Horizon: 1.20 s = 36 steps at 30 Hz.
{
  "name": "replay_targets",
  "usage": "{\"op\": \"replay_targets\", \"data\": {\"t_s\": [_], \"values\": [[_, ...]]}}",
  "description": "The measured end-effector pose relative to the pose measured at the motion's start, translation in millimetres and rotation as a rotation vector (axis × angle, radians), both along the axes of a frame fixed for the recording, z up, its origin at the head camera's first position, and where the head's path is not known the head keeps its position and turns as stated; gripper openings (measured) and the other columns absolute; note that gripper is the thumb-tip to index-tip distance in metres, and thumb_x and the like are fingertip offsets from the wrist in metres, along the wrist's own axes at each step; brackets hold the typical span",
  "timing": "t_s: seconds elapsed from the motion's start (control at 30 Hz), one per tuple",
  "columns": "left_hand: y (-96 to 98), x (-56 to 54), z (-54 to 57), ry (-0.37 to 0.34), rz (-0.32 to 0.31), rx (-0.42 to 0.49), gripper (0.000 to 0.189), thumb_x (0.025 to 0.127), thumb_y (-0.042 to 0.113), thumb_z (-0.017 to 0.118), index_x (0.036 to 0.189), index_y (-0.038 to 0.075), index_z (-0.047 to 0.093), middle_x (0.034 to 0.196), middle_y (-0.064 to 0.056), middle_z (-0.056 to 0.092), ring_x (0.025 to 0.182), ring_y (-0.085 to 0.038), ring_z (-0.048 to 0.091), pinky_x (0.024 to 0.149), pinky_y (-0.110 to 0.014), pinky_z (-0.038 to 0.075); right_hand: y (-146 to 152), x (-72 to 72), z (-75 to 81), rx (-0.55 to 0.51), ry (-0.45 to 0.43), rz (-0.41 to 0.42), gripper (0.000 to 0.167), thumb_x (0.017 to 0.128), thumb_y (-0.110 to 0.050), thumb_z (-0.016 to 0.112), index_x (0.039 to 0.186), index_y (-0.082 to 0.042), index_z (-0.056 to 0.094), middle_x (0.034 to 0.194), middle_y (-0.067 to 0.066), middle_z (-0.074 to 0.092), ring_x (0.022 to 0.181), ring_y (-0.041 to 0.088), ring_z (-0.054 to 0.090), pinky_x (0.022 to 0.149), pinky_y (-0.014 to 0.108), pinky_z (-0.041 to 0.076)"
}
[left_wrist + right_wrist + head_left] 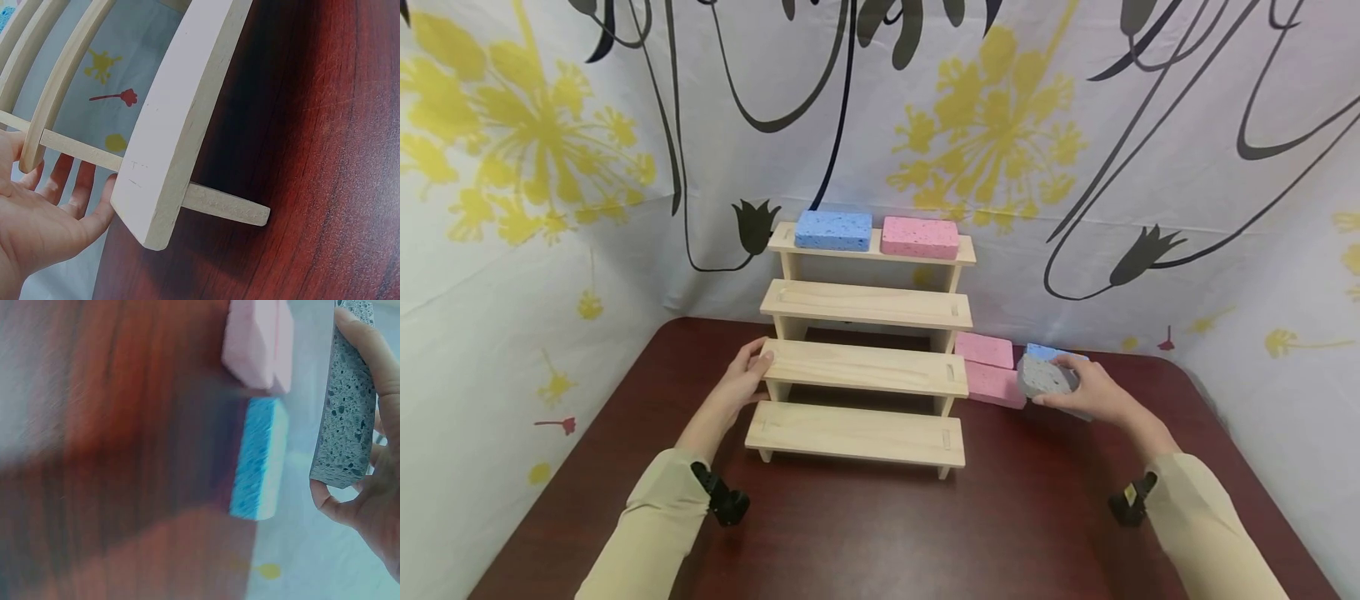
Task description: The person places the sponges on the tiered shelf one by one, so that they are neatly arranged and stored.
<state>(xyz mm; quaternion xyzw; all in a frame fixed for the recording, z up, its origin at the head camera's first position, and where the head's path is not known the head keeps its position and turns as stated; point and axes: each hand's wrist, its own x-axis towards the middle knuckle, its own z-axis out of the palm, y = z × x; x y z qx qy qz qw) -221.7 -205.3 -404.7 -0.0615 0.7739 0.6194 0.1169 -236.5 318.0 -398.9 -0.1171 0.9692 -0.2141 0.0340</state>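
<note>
A tiered wooden stand (865,367) rises in steps on the dark table. My left hand (742,379) holds its left end at the second step from the bottom. In the left wrist view the thumb of the left hand (47,231) lies over that step's end and the fingers reach along the side, below the step. To the right of the stand, my right hand (1097,390) grips a grey sponge (1041,377) by its ends, between thumb and fingers. This grey sponge (347,403) is raised off the table, near a blue sponge (253,459).
On the top step sit a blue sponge (833,231) and a pink sponge (919,237), side by side. Two pink sponges (985,350) lie against the stand's right side. A patterned cloth (880,150) hangs behind the table (880,533).
</note>
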Motion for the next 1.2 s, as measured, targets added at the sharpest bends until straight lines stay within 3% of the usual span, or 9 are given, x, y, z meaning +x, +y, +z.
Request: {"op": "replay_targets", "data": {"t_s": [0.43, 0.73, 1.2], "values": [[0.5, -0.6, -0.5, -0.010, 0.010, 0.004, 0.062, 0.098, 0.038, 0.035, 0.148, 0.019, 0.004, 0.150, -0.020, 0.017, 0.132, -0.038, 0.030, 0.100, -0.053, 0.038, -29.9, -3.6, 30.0, -0.019, 0.121, 0.065, 0.072, 0.070, -0.043, 0.076, 0.122, 0.001, 0.050, 0.111, 0.017, 0.058, 0.094, 0.026, 0.050, 0.075, 0.036, 0.041], [0.7, -0.3, 0.1, -0.008, 0.009, 0.001, 0.062, 0.098, 0.039, 0.035, 0.148, 0.018, 0.005, 0.150, -0.020, 0.017, 0.132, -0.038, 0.031, 0.099, -0.053, 0.039, -49.1, -1.3, 55.3, -0.044, 0.102, 0.051, 0.077, 0.075, -0.046, 0.070, 0.132, -0.001, 0.043, 0.131, 0.023, 0.045, 0.120, 0.040, 0.036, 0.091, 0.058, 0.033], [1.9, 1.4, 1.5, -0.010, 0.012, -0.001, 0.062, 0.098, 0.038, 0.035, 0.148, 0.018, 0.004, 0.150, -0.021, 0.017, 0.132, -0.039, 0.030, 0.100, -0.053, 0.038, -98.5, -7.6, 86.4, -0.050, 0.221, 0.077, 0.074, 0.073, -0.051, 0.070, 0.131, -0.010, 0.048, 0.130, 0.016, 0.050, 0.120, 0.036, 0.040, 0.091, 0.057, 0.036]]}}
